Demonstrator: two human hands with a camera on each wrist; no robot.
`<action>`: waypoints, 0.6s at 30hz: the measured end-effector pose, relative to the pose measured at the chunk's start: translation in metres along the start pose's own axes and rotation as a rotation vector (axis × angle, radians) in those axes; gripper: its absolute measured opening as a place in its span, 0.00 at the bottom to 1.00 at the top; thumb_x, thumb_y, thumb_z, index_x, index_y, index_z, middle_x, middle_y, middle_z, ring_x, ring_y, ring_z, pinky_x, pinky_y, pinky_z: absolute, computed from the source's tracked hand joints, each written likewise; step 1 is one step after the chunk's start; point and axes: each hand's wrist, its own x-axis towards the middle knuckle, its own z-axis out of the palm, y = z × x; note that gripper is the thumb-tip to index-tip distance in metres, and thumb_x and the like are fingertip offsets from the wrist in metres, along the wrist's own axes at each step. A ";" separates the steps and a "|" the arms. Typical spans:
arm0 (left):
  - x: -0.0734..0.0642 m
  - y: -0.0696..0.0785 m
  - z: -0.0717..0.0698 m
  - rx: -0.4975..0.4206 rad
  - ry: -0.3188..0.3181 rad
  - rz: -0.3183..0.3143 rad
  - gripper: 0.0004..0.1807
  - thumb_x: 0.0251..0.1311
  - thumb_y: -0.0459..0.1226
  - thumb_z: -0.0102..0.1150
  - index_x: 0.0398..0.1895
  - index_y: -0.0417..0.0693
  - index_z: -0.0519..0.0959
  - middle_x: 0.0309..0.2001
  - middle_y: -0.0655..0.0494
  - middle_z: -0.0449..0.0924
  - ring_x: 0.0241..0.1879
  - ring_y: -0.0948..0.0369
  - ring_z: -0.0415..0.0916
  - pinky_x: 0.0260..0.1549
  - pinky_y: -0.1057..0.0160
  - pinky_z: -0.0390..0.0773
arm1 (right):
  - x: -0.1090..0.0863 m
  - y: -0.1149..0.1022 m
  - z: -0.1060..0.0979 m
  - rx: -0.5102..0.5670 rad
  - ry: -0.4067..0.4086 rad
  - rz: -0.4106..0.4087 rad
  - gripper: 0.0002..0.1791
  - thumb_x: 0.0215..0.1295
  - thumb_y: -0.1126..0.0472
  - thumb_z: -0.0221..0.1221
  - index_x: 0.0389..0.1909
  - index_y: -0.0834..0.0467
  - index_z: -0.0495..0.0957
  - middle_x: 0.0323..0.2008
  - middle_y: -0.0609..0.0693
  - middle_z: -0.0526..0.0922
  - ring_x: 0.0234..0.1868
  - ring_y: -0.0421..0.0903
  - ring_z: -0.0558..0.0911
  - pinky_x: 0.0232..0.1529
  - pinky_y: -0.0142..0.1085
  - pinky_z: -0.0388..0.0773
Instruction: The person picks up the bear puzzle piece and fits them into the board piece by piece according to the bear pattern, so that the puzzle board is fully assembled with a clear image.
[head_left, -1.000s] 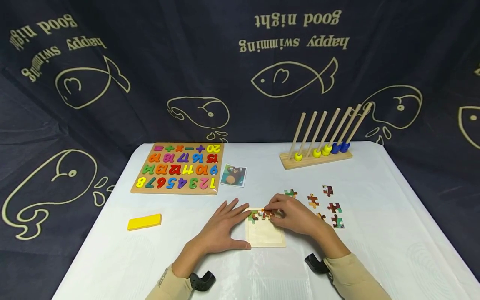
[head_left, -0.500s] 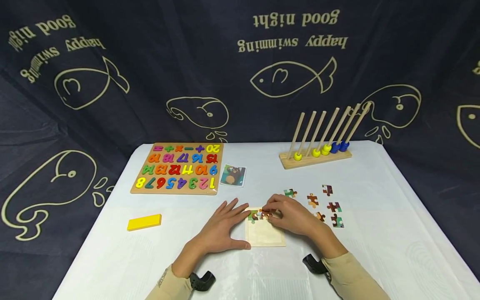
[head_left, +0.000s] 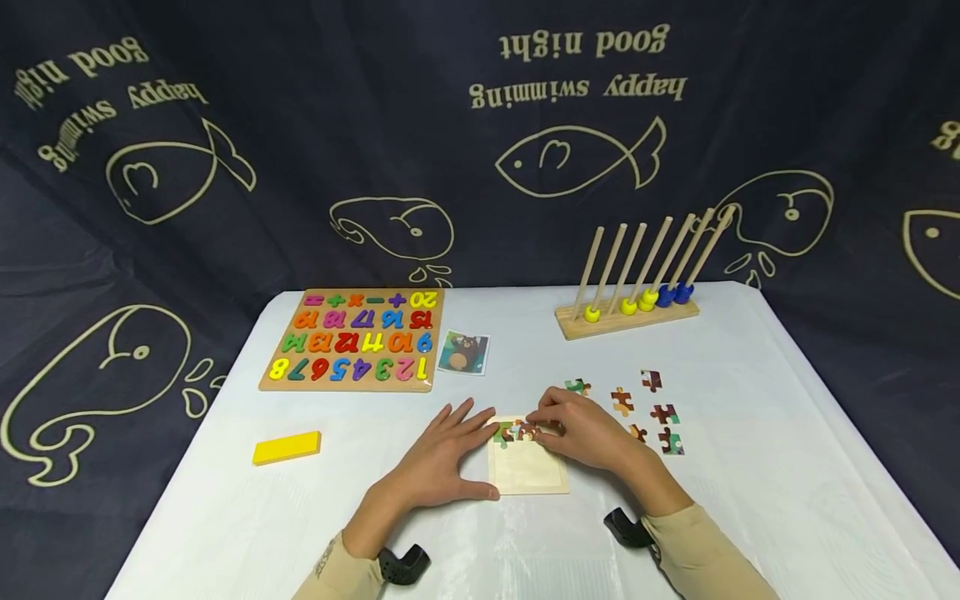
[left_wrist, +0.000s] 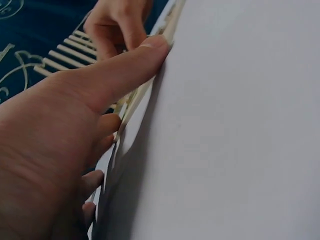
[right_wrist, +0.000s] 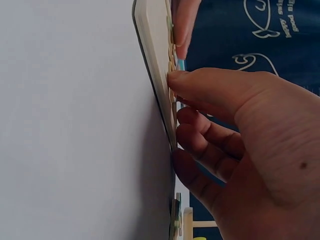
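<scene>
Left hand (head_left: 441,458) at edge of tray (head_left: 527,468)

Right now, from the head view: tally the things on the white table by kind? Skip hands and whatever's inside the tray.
Puzzle tray: 1
Loose puzzle pieces in view: 6
Bear picture card: 1
Number board: 1
Peg rack: 1
Yellow block: 1
Total: 11
The right hand could hide more.

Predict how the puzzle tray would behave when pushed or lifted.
The tray is probably stiff and light: it looks like thin, pale wood. Pushed, it would likely slide rather than tip, lying flat on the table. Tilted, its pieces might shift, since much of the tray is bare.
</scene>
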 end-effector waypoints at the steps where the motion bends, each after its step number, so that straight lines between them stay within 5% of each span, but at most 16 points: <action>1: 0.000 0.001 -0.002 0.010 -0.010 -0.003 0.53 0.46 0.71 0.56 0.71 0.52 0.64 0.73 0.60 0.53 0.73 0.50 0.42 0.69 0.45 0.43 | 0.000 0.000 0.000 0.002 0.003 -0.005 0.13 0.60 0.57 0.66 0.46 0.52 0.85 0.36 0.42 0.75 0.30 0.38 0.71 0.31 0.32 0.70; 9: 0.009 0.006 -0.009 0.084 -0.032 0.010 0.57 0.38 0.77 0.54 0.71 0.58 0.64 0.72 0.60 0.57 0.72 0.52 0.49 0.65 0.38 0.49 | 0.003 0.000 0.001 -0.002 0.008 -0.029 0.14 0.60 0.57 0.66 0.47 0.52 0.85 0.37 0.41 0.75 0.30 0.38 0.72 0.31 0.32 0.70; 18: 0.009 0.006 0.000 0.087 -0.032 0.020 0.54 0.44 0.76 0.51 0.72 0.60 0.61 0.73 0.61 0.55 0.73 0.56 0.46 0.67 0.39 0.43 | 0.000 0.001 0.002 -0.028 0.014 -0.021 0.14 0.59 0.56 0.66 0.47 0.52 0.85 0.36 0.41 0.75 0.30 0.36 0.70 0.31 0.32 0.71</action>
